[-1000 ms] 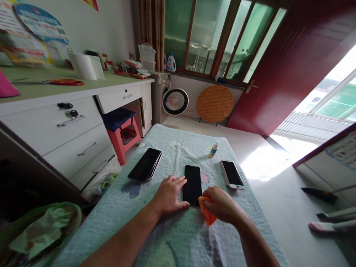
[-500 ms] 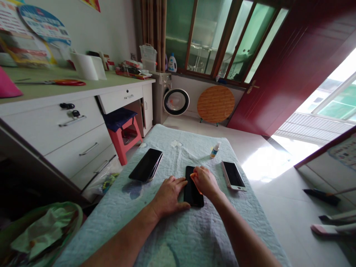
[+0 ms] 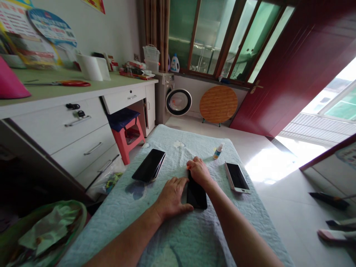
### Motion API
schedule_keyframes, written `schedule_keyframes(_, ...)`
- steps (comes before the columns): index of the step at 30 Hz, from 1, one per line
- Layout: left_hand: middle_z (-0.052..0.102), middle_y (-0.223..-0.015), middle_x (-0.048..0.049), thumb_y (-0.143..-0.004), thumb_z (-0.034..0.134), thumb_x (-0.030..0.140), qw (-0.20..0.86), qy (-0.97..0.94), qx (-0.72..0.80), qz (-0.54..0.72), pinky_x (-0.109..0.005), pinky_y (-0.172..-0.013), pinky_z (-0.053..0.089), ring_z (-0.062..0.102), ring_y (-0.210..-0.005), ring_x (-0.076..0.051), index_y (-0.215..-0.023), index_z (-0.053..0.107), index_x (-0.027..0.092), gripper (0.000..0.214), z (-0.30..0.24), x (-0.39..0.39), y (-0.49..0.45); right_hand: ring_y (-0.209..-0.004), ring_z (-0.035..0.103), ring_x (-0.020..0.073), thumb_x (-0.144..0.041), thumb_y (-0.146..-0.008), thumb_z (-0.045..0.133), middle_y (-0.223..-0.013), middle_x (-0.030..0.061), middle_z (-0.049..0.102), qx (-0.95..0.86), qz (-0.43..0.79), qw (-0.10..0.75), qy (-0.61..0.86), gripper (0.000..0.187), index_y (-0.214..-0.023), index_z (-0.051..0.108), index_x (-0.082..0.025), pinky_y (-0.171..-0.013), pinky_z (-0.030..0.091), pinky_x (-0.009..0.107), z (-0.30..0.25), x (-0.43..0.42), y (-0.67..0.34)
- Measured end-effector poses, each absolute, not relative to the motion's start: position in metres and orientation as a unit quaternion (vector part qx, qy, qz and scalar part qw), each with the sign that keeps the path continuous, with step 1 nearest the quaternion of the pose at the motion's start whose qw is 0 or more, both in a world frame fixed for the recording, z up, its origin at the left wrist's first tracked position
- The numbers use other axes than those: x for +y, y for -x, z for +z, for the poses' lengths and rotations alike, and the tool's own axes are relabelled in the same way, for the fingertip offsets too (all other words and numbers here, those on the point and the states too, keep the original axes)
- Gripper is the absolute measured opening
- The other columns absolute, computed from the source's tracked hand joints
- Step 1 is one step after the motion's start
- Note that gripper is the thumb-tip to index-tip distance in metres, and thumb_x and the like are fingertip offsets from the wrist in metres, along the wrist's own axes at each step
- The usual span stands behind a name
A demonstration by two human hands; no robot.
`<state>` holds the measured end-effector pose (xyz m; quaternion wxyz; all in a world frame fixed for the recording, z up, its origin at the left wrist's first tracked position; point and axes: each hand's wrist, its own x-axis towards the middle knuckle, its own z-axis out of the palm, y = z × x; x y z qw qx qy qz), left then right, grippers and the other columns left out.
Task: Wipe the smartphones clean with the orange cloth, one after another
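A black smartphone lies face up on the bed-like padded surface. My left hand holds it at its left side, thumb near the lower corner and fingers curled along the edge. Bunched in my right hand is a small orange cloth, pressed at the phone's top end; most of the cloth is hidden by the fingers. To the left rests a larger dark-screened device, seemingly stacked on another. On the right is a white-framed phone, also apparently stacked. A small spray bottle stands upright beyond my right hand.
A pale blue quilted cover drapes the work surface. At left are a white desk, a red stool and a green waste bin. Behind stand a washing machine with its door open and a round wooden tabletop.
My right hand has slid the orange cloth up the phone to its top end, away from me. My left hand keeps its place on the phone; the view has shifted slightly.
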<state>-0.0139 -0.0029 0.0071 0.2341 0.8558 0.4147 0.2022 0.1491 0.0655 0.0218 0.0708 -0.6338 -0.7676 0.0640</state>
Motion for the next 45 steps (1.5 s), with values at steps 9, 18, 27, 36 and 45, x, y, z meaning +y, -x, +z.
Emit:
schedule_keyframes(9, 0.035, -0.142, -0.0165, -0.053, 0.078, 0.051, 0.242, -0.821, 0.450, 0.256, -0.051, -0.104, 0.030, 0.040, -0.123, -0.036, -0.144, 0.007, 0.021, 0.119, -0.004, -0.005, 0.011, -0.091, 0.045, 0.0179, -0.018, -0.088, 0.044, -0.095, 0.0062, 0.052, -0.809, 0.090, 0.045, 0.579, 0.025, -0.086, 0.069, -0.020, -0.076, 0.035, 0.026, 0.031, 0.046, -0.146)
schedule_keyframes(18, 0.037, -0.140, -0.0165, -0.051, 0.079, 0.045, 0.236, -0.821, 0.457, 0.249, -0.050, -0.103, 0.033, 0.043, -0.120, -0.035, -0.144, -0.004, 0.021, 0.127, -0.009, -0.006, 0.010, -0.088, 0.043, 0.0191, -0.022, -0.088, 0.048, -0.093, 0.0061, 0.052, -0.827, 0.083, 0.023, 0.555, 0.020, -0.086, 0.068, -0.022, -0.071, 0.033, 0.028, 0.035, 0.008, -0.138)
schedule_keyframes(27, 0.050, -0.127, -0.0148, -0.062, 0.067, 0.032, 0.205, -0.829, 0.429, 0.293, -0.048, -0.095, 0.039, 0.050, -0.110, -0.033, -0.146, -0.001, 0.019, 0.109, -0.012, -0.006, 0.009, -0.081, 0.040, 0.0175, -0.022, -0.083, 0.057, -0.088, 0.0058, 0.051, -0.846, 0.123, 0.043, 0.518, 0.011, -0.077, 0.067, -0.019, -0.069, 0.033, 0.028, 0.038, -0.023, -0.135)
schedule_keyframes(36, 0.044, -0.137, -0.0156, -0.062, 0.071, 0.034, 0.214, -0.846, 0.408, 0.269, -0.048, -0.095, 0.038, 0.047, -0.115, -0.033, -0.145, 0.003, 0.021, 0.108, -0.014, -0.004, 0.011, -0.080, 0.044, 0.0148, -0.015, -0.081, 0.060, -0.084, 0.0026, 0.052, -0.849, 0.196, 0.078, 0.484, 0.011, -0.075, 0.069, -0.020, -0.071, 0.034, 0.024, 0.039, -0.029, -0.144)
schedule_keyframes(45, 0.049, -0.137, -0.0097, -0.063, 0.076, 0.047, 0.253, -0.856, 0.398, 0.211, -0.045, -0.097, 0.034, 0.046, -0.114, -0.031, -0.147, 0.009, 0.025, 0.109, -0.005, -0.002, 0.015, -0.082, 0.049, 0.0138, -0.009, -0.084, 0.050, -0.084, 0.0028, 0.052, -0.756, 0.195, 0.175, 0.600, 0.023, -0.078, 0.069, -0.020, -0.073, 0.036, 0.023, 0.030, -0.019, -0.174)
